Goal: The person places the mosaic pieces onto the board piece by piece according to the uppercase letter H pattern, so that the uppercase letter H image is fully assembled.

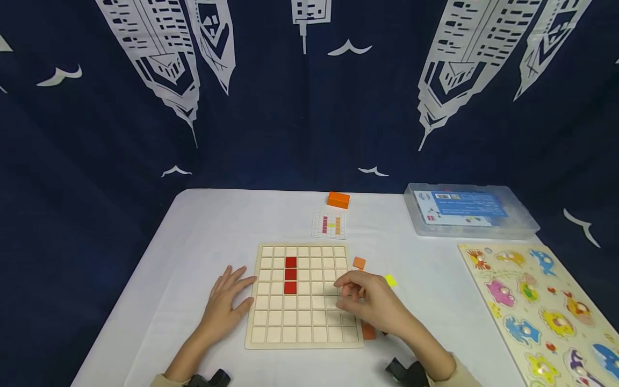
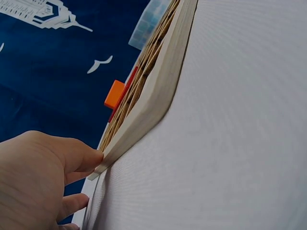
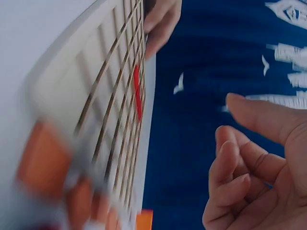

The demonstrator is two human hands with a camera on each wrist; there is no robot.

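Orange tiles [image 1: 359, 263] beside the wooden grid board [image 1: 274, 318] look light, stiff, best pinched by their edges. Left hand [image 1: 224, 301], fingers spread, touches the board; right hand [image 1: 372, 301] hovers, fingers loosely curled, empty.

A pale wooden board [image 1: 304, 319], divided into small square cells, is laid flat. Three red tiles [image 1: 290, 274] are seated in adjoining cells of its third column from the left, while orange tiles [image 1: 359, 263] are scattered beside its right edge.
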